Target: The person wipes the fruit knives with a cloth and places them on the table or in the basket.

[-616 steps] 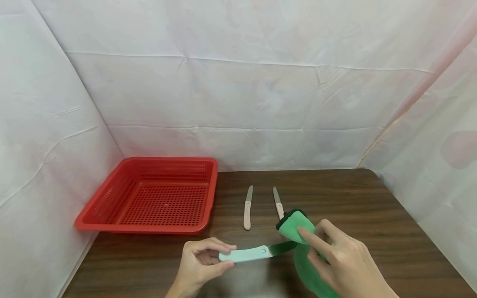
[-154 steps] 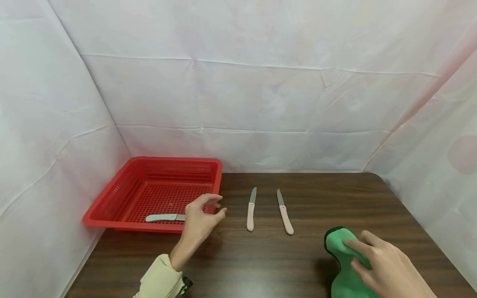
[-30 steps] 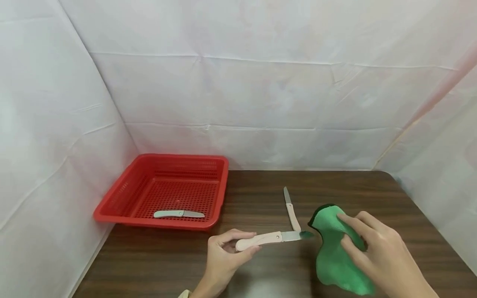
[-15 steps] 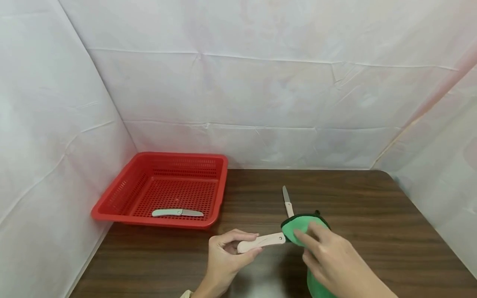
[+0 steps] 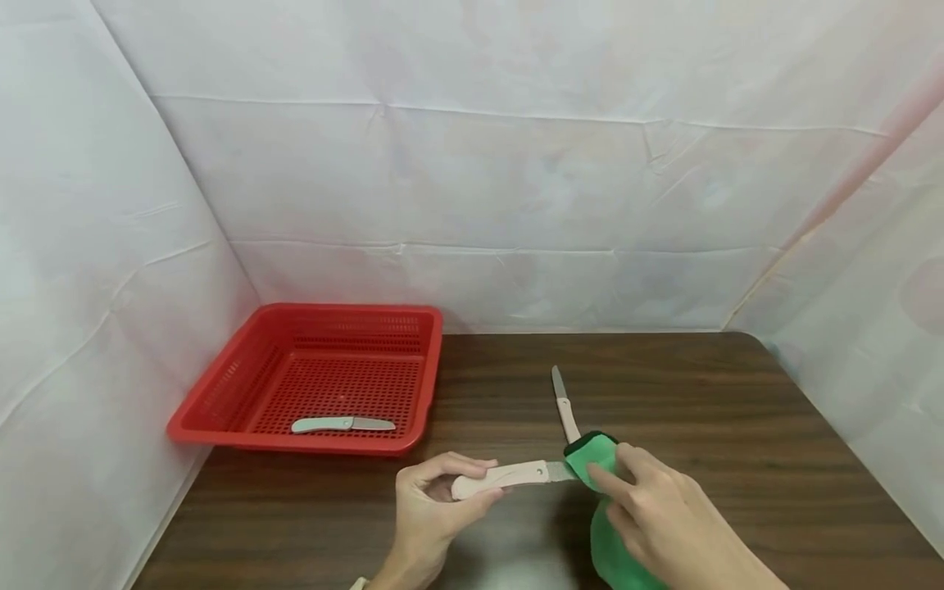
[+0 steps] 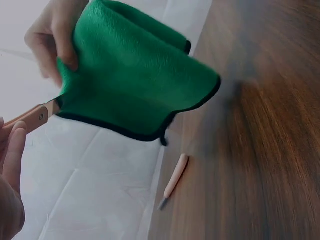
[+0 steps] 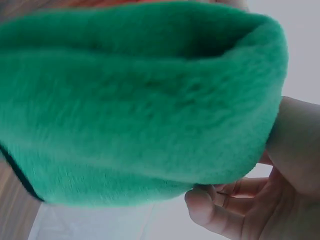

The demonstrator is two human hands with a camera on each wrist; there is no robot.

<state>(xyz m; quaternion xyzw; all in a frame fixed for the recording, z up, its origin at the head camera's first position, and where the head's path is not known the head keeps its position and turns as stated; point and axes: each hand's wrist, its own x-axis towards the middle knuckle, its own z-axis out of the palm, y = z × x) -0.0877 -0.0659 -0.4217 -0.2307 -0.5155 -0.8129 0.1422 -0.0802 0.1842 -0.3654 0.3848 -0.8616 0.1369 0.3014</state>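
In the head view my left hand (image 5: 428, 516) pinches the pale pink handle of a small paring knife (image 5: 509, 478), blade pointing right. My right hand (image 5: 660, 508) holds a green cloth (image 5: 623, 557) with dark edging, folded over the outer blade; a short length of metal shows beside the handle. The left wrist view shows the cloth (image 6: 125, 80) around the blade tip and the knife handle (image 6: 35, 120) between my fingers. In the right wrist view the cloth (image 7: 140, 115) hides the knife and much of the right hand (image 7: 270, 200).
A second pink-handled knife (image 5: 564, 410) lies on the dark wooden table (image 5: 686, 393), just behind the cloth. To the left stands a red basket (image 5: 295, 441) holding a mint-handled knife (image 5: 342, 424). White sheeting (image 5: 479, 180) closes off the back and sides.
Earlier the mint-handled knife went from my left hand into the basket, and a pink-handled one was picked up. Within the last second the cloth closed over its blade, then slid toward the tip.
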